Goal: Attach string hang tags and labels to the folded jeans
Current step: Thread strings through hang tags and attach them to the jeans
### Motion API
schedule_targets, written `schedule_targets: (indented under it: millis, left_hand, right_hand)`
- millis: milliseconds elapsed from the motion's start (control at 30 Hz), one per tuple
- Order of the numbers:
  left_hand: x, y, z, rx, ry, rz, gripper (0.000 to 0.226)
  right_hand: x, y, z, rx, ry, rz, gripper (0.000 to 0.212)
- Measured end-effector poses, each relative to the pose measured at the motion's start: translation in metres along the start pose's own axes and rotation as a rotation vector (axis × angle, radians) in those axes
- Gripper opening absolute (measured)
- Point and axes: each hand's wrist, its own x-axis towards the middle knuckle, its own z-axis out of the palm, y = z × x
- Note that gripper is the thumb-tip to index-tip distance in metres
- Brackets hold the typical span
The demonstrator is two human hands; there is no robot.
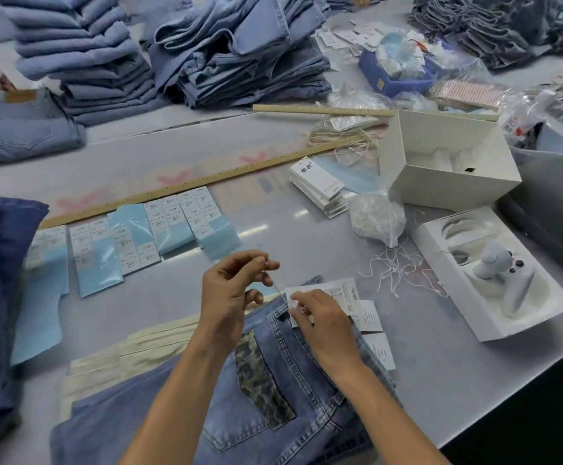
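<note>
from the head camera, folded jeans (266,380) lie on the grey table (441,380) close to the person. the left hand (233,290) is up above the waistband, and its thumb and finger pinch a thin string (277,290). the string runs down to white hang tags (337,297) at the top of the jeans. the right hand (320,327) lies on the tags, fingers bent, holding them down. sheets of labels (159,226) sit in a row farther back, beside a long ruler (189,186).

Single head-worn wide-angle view, looking forward and down from close above the grey table (441,380). Both forearms enter from 6 o'clock. Stacked jeans (82,58) lie far off at 11 o'clock. No second view.
</note>
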Motion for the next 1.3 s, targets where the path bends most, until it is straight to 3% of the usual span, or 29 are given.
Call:
schedule_targets:
  millis: [200, 400, 567, 733, 967, 1300]
  left_hand:
    - [0.000, 0.001, -0.001, 0.233, -0.034, 0.130, 0.008]
    - [-0.001, -0.012, 0.003, 0.354, -0.165, 0.141, 0.010]
    - [-0.006, -0.028, 0.012, 0.429, -0.291, 0.104, 0.037]
    - [-0.013, -0.034, 0.018, 0.652, -0.346, 0.268, 0.035]
    - [-0.019, -0.028, 0.018, 0.763, -0.326, 0.267, 0.046]
    - [-0.018, -0.027, 0.018, 0.909, -0.421, 0.259, 0.046]
  right_hand:
    - [0.007, 0.002, 0.003, -0.056, -0.051, 0.028, 0.012]
    - [0.003, 0.005, -0.035, 0.229, -0.020, 0.122, 0.015]
    - [-0.001, 0.003, -0.065, 0.557, -0.010, 0.251, 0.026]
    - [-0.005, -0.005, -0.064, 0.740, -0.001, 0.277, 0.022]
    - [-0.009, -0.004, -0.056, 0.774, 0.006, 0.251, 0.017]
    - [-0.008, -0.002, -0.058, 0.727, -0.031, 0.213, 0.023]
